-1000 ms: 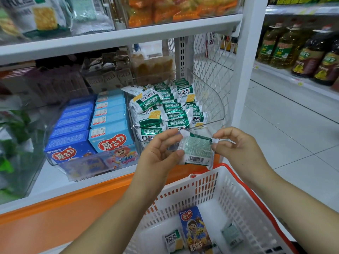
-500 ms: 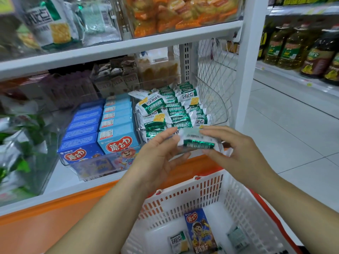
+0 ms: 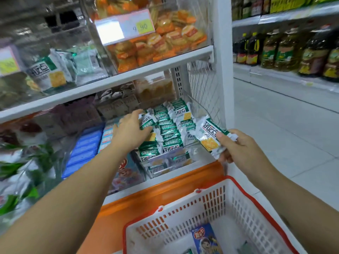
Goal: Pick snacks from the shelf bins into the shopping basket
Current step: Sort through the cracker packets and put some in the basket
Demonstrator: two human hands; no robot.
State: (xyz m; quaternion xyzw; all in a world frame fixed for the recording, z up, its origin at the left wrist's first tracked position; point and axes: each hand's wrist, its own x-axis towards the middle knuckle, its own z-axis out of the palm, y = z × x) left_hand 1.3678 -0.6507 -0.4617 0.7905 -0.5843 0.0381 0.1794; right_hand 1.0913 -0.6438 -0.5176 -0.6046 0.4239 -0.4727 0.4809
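The clear shelf bin (image 3: pixel 199 155) on the lower shelf holds several green-and-white cracker packets (image 3: pixel 170 129). My left hand (image 3: pixel 131 129) reaches into the bin, its fingers and thumb curled round the top-left packet (image 3: pixel 146 122). To the right of the bin, above the basket, my right hand (image 3: pixel 238 149) holds another green-and-white packet (image 3: pixel 209 136) by its end. The white shopping basket (image 3: pixel 229 208) with a red rim sits below. A blue snack box (image 3: pixel 205 239) lies in it.
Blue boxes (image 3: pixel 86 149) fill the bin to the left. An upper bin holds orange packets (image 3: pixel 161 43). A white shelf post (image 3: pixel 223 70) stands right of the bins. Oil bottles (image 3: pixel 286 50) line the far shelf across a tiled aisle (image 3: pixel 284 134).
My left hand let go of the packet both hands held and reached up into the bin. My right hand kept that packet and moved right. The view tilted upward.
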